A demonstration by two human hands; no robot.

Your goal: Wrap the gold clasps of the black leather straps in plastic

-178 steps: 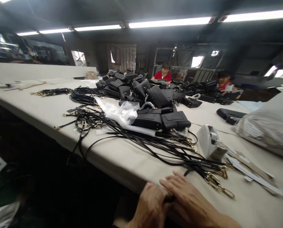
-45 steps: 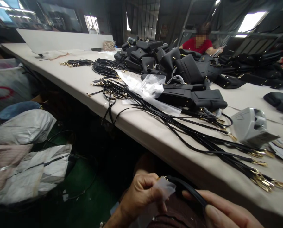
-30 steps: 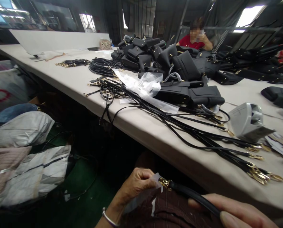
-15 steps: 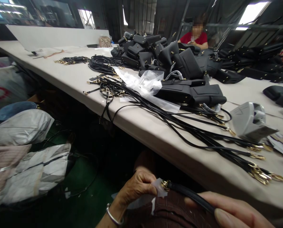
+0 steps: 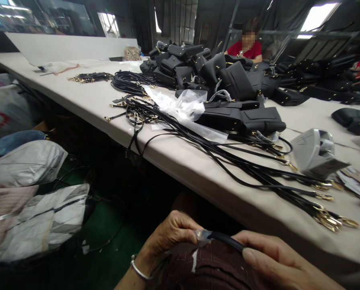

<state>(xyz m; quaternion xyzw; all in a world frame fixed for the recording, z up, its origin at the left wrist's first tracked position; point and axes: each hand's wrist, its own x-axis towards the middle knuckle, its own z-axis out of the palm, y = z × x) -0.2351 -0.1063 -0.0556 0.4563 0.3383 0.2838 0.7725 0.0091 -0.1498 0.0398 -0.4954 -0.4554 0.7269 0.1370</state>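
Observation:
Over my lap, my left hand (image 5: 174, 231) pinches a small piece of clear plastic film (image 5: 203, 237). The film is wrapped around the end of a black strap (image 5: 228, 240), covering its gold metal fitting. My right hand (image 5: 270, 255) grips the same strap between thumb and fingers, a little to the right of the film. On the table beside my hands lies a bundle of long black straps (image 5: 237, 165) with gold clasps (image 5: 326, 217) at their near ends. Sheets of white translucent film (image 5: 187, 105) rest across the straps.
Black handbags (image 5: 237, 80) are heaped on the pale table (image 5: 180, 169). A grey tape dispenser (image 5: 311, 155) stands to the right. Coiled straps (image 5: 130, 81) lie farther left. Wrapped bundles (image 5: 44, 217) sit on the green floor. Across the table is a person in red (image 5: 254, 50).
My right hand has moved left along with the strap, closer to my left hand. The film now covers the gold fitting, which showed plainly before.

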